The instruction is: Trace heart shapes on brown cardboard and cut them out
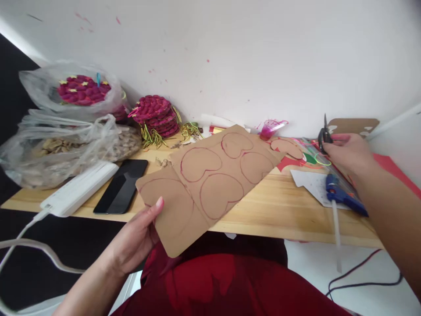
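Note:
My left hand [141,237] grips the near left end of a brown cardboard sheet [194,199], thumb on top and the other fingers underneath. Several heart outlines are drawn on the sheet in dark red, and a fold line crosses it. The cardboard slants over the front edge of the table. Off to the right, my right hand [350,153] is closed on black-handled scissors [324,139], their tip pointing up. Beneath and beside that hand lie a blue glue gun [345,195] with a glue stick and a white paper [309,184].
A black phone [121,186] and a white power strip [79,188] lie on the left of the wooden table [259,213]. Behind them are plastic bags [62,140] and a stack of magenta discs [156,115]. A cup of pink paint [270,129] and cut cardboard hearts [287,148] stand near the wall.

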Demonstrator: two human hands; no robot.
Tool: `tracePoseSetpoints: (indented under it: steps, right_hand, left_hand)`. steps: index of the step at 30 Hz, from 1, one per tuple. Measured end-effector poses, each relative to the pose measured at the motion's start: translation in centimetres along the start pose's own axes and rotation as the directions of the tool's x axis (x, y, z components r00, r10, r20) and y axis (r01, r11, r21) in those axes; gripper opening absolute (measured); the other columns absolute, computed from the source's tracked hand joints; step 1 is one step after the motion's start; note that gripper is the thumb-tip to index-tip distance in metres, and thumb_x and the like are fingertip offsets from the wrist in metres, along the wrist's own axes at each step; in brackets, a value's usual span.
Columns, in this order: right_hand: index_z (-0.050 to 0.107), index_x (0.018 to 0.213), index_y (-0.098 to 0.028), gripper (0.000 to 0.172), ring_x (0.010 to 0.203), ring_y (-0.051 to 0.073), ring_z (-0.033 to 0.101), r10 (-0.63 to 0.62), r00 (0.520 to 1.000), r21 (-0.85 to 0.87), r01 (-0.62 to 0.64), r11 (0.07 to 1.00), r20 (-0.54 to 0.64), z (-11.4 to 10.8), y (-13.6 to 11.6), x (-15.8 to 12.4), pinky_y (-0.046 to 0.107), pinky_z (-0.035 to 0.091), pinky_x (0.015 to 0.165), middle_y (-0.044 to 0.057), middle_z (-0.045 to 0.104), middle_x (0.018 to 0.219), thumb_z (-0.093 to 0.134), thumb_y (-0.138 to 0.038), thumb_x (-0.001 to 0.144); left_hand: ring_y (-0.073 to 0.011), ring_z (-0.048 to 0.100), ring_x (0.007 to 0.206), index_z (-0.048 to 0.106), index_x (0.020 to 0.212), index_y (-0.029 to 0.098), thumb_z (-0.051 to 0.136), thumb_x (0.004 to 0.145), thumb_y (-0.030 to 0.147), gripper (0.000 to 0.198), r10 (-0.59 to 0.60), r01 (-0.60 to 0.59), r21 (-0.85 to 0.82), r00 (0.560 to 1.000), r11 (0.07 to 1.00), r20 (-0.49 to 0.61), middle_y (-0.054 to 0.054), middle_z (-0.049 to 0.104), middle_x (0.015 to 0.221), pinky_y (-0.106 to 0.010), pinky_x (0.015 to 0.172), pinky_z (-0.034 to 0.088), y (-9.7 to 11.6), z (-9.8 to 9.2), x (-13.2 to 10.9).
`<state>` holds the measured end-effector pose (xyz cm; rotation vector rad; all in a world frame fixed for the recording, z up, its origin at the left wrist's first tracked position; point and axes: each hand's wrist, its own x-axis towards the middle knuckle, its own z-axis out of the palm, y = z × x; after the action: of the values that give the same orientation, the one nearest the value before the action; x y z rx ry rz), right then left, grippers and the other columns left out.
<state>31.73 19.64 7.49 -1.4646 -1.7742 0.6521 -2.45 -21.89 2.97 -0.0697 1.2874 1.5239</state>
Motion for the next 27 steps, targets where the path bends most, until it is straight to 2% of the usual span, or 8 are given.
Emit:
tracePoseSetpoints:
  steps: [2,6,9,11,13,15,20,27]
  right_hand:
    - [0.059,0.089,-0.028,0.029,0.075,0.026,0.056,0.123,0.992,0.194,-0.120,0.974,-0.004,0.4,-1.8,-2.9,0.041,0.042,0.064,0.006,0.058,0.081,0.079,-0.043,0.074]
    - [0.054,0.074,-0.027,0.039,0.057,0.018,0.050,0.103,0.944,0.303,-0.202,0.931,0.312,1.7,-4.6,-11.1,0.033,0.028,0.048,0.003,0.054,0.064,0.078,-0.057,0.075]
    - [0.052,0.069,-0.025,0.049,0.049,0.015,0.045,0.114,0.783,0.201,-0.293,0.935,0.611,2.8,-5.4,-18.2,0.031,0.031,0.046,0.002,0.056,0.056,0.075,-0.068,0.078]
    - [0.055,0.077,-0.025,0.044,0.048,0.014,0.046,0.114,0.625,0.139,-0.342,0.929,0.772,3.5,-5.5,-22.4,0.029,0.031,0.047,0.000,0.057,0.052,0.080,-0.062,0.076]
    - [0.052,0.078,-0.025,0.045,0.045,0.012,0.044,0.144,0.511,0.102,-0.423,0.900,0.847,4.2,-5.6,-25.4,0.026,0.030,0.045,-0.003,0.057,0.051,0.082,-0.059,0.074]
    - [0.051,0.079,-0.024,0.046,0.045,0.011,0.044,0.166,0.451,0.090,-0.494,0.865,0.877,4.6,-5.5,-27.2,0.024,0.030,0.045,-0.005,0.054,0.053,0.082,-0.058,0.075]
    - [0.053,0.081,-0.021,0.046,0.053,0.009,0.044,0.121,0.413,0.137,-0.542,0.829,0.902,4.8,-5.0,-28.8,0.022,0.033,0.051,-0.007,0.050,0.062,0.086,-0.053,0.074]
    - [0.050,0.079,-0.019,0.050,0.064,0.009,0.038,-0.006,0.440,0.201,-0.396,0.896,0.898,4.7,-4.0,-30.0,0.023,0.032,0.060,-0.005,0.048,0.069,0.086,-0.054,0.074]
  left_hand:
    - [-0.0275,0.078,0.103,0.065,0.138,0.019,0.078,0.088,0.021,0.052,0.026,-0.026,0.023,1.000,0.999,0.004,-0.011,0.080,0.116,-0.033,0.090,0.064,0.0,0.0,0.3]
    - [-0.0273,0.079,0.097,0.068,0.134,0.016,0.074,0.086,0.009,0.048,0.054,-0.054,0.018,0.998,0.998,0.015,-0.014,0.080,0.115,-0.031,0.083,0.067,-0.3,0.1,0.4]
    - [-0.0287,0.079,0.097,0.067,0.133,0.014,0.070,0.086,0.005,0.048,0.038,-0.038,0.010,0.999,0.999,0.012,-0.014,0.080,0.113,-0.035,0.081,0.068,-0.5,0.3,0.3]
    - [-0.0295,0.079,0.098,0.066,0.135,0.014,0.069,0.088,0.007,0.048,0.028,-0.028,0.006,0.999,1.000,0.016,-0.013,0.080,0.113,-0.036,0.081,0.068,-0.5,0.5,0.2]
    - [-0.0299,0.078,0.102,0.065,0.137,0.015,0.070,0.089,0.012,0.048,0.031,-0.032,0.007,0.999,0.999,0.030,-0.013,0.080,0.114,-0.034,0.082,0.068,-0.6,0.9,0.2]
    - [-0.0302,0.078,0.105,0.063,0.139,0.014,0.073,0.089,0.013,0.051,0.037,-0.038,0.022,0.998,0.999,0.057,-0.013,0.079,0.116,-0.032,0.082,0.068,-0.7,1.2,0.1]
    - [-0.0294,0.077,0.106,0.064,0.136,0.013,0.073,0.086,0.005,0.051,0.039,-0.043,0.030,0.992,0.999,0.121,-0.013,0.079,0.119,-0.033,0.083,0.068,-1.2,1.1,-0.6]
    - [-0.0299,0.078,0.105,0.070,0.126,0.020,0.076,0.081,0.003,0.049,0.107,-0.088,-0.116,0.979,0.989,0.173,-0.009,0.080,0.117,-0.034,0.079,0.069,-1.9,0.1,-1.1]
